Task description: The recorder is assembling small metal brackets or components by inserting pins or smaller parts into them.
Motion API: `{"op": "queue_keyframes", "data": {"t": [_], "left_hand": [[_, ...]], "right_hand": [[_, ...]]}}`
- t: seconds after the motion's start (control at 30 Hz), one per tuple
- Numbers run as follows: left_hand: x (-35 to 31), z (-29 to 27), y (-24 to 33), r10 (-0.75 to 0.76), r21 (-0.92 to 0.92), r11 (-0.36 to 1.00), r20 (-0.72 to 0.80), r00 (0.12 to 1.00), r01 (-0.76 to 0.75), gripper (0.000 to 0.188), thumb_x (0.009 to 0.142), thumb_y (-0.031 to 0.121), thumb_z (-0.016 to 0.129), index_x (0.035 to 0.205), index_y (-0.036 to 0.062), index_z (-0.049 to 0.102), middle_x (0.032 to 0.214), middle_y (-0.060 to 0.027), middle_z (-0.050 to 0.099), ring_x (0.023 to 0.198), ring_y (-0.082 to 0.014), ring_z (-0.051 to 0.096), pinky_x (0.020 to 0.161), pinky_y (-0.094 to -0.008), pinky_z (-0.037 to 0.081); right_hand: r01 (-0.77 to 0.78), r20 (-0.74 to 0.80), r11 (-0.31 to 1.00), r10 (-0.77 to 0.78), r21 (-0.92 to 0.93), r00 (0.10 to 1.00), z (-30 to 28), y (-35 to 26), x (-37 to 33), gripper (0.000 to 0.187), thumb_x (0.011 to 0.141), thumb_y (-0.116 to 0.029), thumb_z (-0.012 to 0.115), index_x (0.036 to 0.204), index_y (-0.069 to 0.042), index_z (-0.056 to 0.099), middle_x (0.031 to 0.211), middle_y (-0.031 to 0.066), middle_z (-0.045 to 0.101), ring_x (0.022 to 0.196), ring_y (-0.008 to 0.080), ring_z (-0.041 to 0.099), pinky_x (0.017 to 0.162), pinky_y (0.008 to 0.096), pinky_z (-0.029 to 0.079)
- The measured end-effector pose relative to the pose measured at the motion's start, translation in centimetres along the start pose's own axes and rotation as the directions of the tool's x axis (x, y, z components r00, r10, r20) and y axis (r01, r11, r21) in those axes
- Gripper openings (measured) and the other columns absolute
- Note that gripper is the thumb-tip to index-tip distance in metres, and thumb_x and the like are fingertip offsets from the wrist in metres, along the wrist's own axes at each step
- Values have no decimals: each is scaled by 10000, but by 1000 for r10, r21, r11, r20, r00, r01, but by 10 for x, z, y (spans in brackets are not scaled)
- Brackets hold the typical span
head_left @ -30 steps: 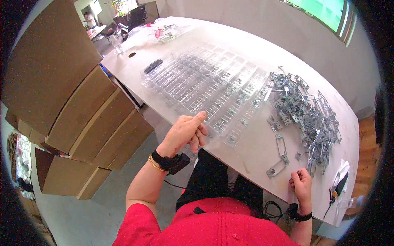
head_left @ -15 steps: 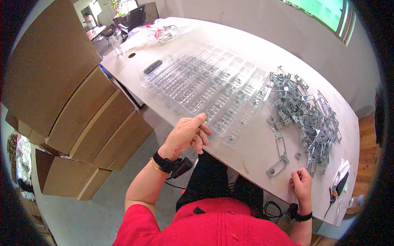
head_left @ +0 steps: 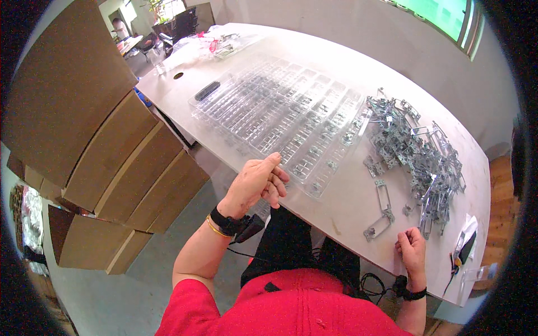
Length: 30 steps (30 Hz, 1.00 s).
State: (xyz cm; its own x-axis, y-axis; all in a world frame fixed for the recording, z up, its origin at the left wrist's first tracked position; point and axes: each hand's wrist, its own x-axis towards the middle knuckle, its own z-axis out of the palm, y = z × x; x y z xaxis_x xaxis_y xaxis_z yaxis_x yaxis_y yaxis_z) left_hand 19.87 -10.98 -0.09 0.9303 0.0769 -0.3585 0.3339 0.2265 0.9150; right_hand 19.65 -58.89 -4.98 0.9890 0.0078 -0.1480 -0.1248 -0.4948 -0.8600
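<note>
My left hand (head_left: 259,182) hovers by the table's front edge, beside the near corner of a clear plastic tray (head_left: 269,131). Its thumb is stretched out and the fingers are loosely bent apart, with nothing seen in them. Rows of small metal parts show in the tray's compartments. At the front edge on the right, my right hand (head_left: 412,250) rests with its fingers curled in; whatever they may hold is hidden. Just left of it lie two linked metal frame brackets (head_left: 383,215). Beyond this hand spreads a heap of grey metal brackets (head_left: 417,154).
Stacked cardboard boxes (head_left: 131,185) stand left of the table. A dark strip-shaped piece (head_left: 208,91) lies at the tray's far left corner. Plastic bags (head_left: 188,53) are at the far end, near a round table hole (head_left: 178,75). A dark-handled tool (head_left: 464,252) lies at the right edge.
</note>
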Motion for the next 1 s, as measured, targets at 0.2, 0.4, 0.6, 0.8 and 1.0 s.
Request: {"op": "queue_keyframes", "data": {"t": [0.2,0.4,0.6,0.8,1.0], "left_hand": [[-4,1,2,2,8,1000,-8,1000,-2,650,1087,487,489,946,-125,658,670,-172,680,432,-203,645,388,-268,496],[-6,3,3,4,29,1000,-21,1000,-4,699,1064,535,515,943,-136,667,682,-178,686,416,-227,618,389,-332,509],[-3,3,1,-17,-12,1000,11,1000,17,640,1084,476,489,966,-130,659,695,-180,693,435,-227,640,399,-300,488],[-2,3,-2,12,-13,1000,26,1000,-11,619,1093,449,472,976,-128,661,700,-184,697,442,-225,647,407,-290,486],[-4,6,3,3,32,999,25,1000,-3,601,1094,431,460,976,-124,657,701,-184,697,450,-221,656,410,-274,461]], "right_hand": [[-7,6,1000,7,-10,1000,0,-1,0,180,1009,-160,676,897,-45,594,762,7,628,690,103,576,629,294,482],[-10,27,1000,10,-1,1000,1,-5,0,173,1010,-153,672,899,-45,594,771,1,630,696,100,578,631,293,482],[1,25,1000,-1,12,1000,0,0,-1,151,1007,-143,670,914,-47,598,769,-7,621,689,91,567,618,282,471],[-24,37,1000,24,12,999,0,-3,-1,152,1004,-151,671,918,-44,605,764,-8,621,682,82,558,606,272,456],[-5,31,998,7,-63,999,-5,7,1,154,1005,-153,672,922,-39,608,785,6,640,694,88,566,620,286,472]]}}
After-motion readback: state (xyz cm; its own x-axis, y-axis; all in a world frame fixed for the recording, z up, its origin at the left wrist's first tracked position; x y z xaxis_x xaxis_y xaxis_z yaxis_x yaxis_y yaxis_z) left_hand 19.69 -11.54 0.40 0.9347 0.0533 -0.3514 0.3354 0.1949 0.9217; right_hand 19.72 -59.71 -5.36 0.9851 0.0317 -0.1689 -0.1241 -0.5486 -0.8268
